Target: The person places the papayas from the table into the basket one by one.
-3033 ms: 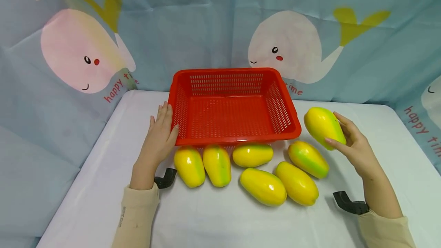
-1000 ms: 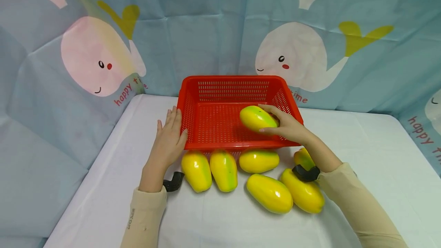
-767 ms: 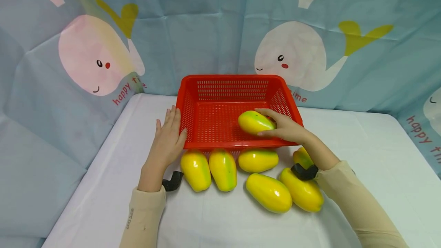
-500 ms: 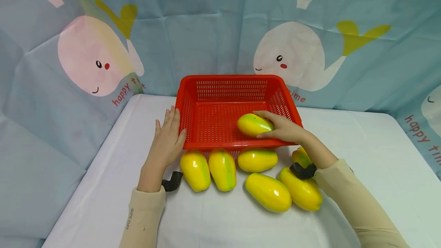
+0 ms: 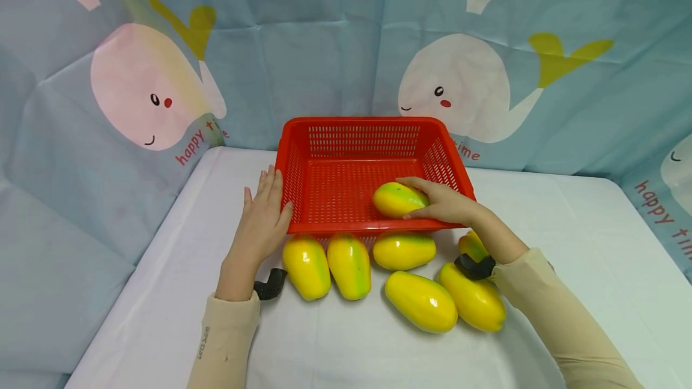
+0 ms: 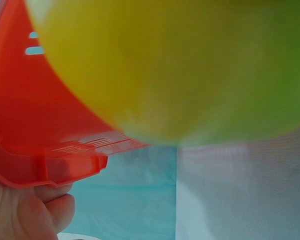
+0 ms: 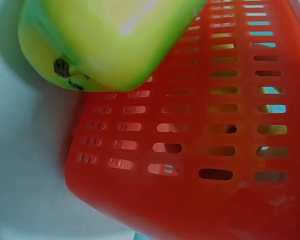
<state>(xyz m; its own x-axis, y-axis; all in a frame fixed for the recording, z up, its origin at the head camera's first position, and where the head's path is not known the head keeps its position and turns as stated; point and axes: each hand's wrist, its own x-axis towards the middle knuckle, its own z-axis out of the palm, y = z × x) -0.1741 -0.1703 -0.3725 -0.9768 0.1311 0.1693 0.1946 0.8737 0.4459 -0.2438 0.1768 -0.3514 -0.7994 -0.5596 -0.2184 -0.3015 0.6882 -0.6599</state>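
In the head view my right hand (image 5: 444, 202) holds a yellow-green papaya (image 5: 399, 200) inside the red plastic basket (image 5: 351, 226), near its front right corner. Thumb and fingers lie on either side of the fruit. My left hand (image 5: 259, 221) rests against the basket's left rim, fingers straight. The left wrist view shows that hand (image 6: 32, 215) below the basket rim (image 6: 50, 172), with a papaya (image 6: 165, 75) close to the camera. In the right wrist view another papaya (image 7: 110, 40) lies beside the slotted basket wall (image 7: 140, 195); the right hand is out of sight there.
Several papayas lie in front of the basket, among them one at the left (image 5: 306, 268) and one nearest the front (image 5: 421, 302). My right forearm partly covers another papaya (image 5: 473, 246). A white cloth covers the table (image 5: 335, 353); a whale-print curtain (image 5: 313, 65) hangs behind.
My right hand has carried the papaya from above the table's right side leftward into the basket, then lowered it slightly. The left hand has stayed at the basket's left rim.
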